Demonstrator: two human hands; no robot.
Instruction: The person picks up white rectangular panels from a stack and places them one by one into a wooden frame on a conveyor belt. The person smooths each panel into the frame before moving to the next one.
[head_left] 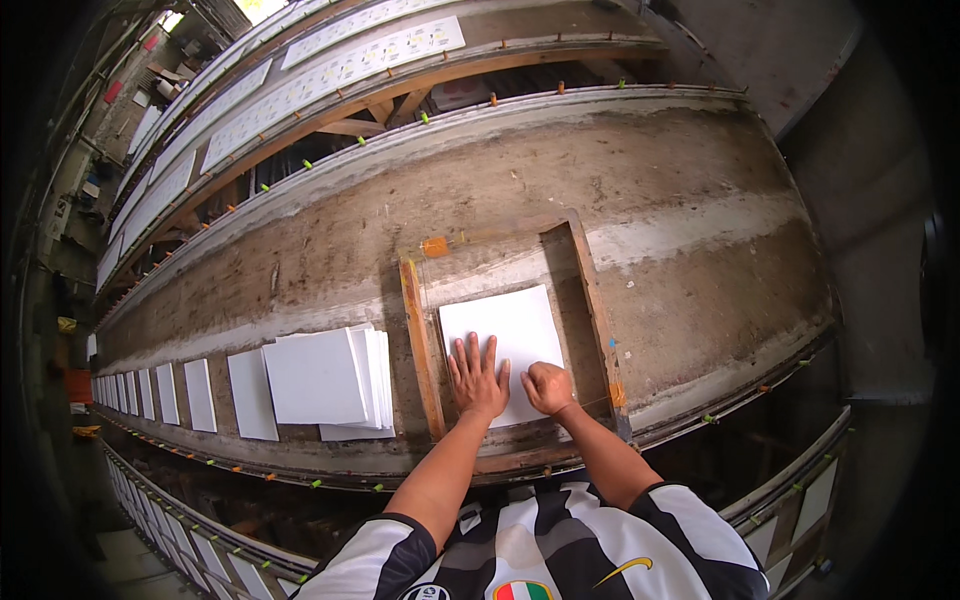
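A white rectangular sheet (515,312) lies on the long table inside a worn wooden frame (590,300). Flat on the sheet's left part rests my left hand (478,378), fingers spread and pointing away from me. My right hand (547,388) is closed into a fist at the sheet's right edge, low down; whatever its fingers may hold is hidden. Orange tape (435,246) sticks to the frame's far left corner. Left of the frame, a fanned stack of white sheets (315,378) lies close by, apart from both hands.
Single white sheets (200,395) run in a row along the near edge toward the far left. The stained table (690,200) has small green and orange pegs on its rails. Beyond it, another long table carries printed white sheets (340,75). More sheets lie on a near lower table (215,560).
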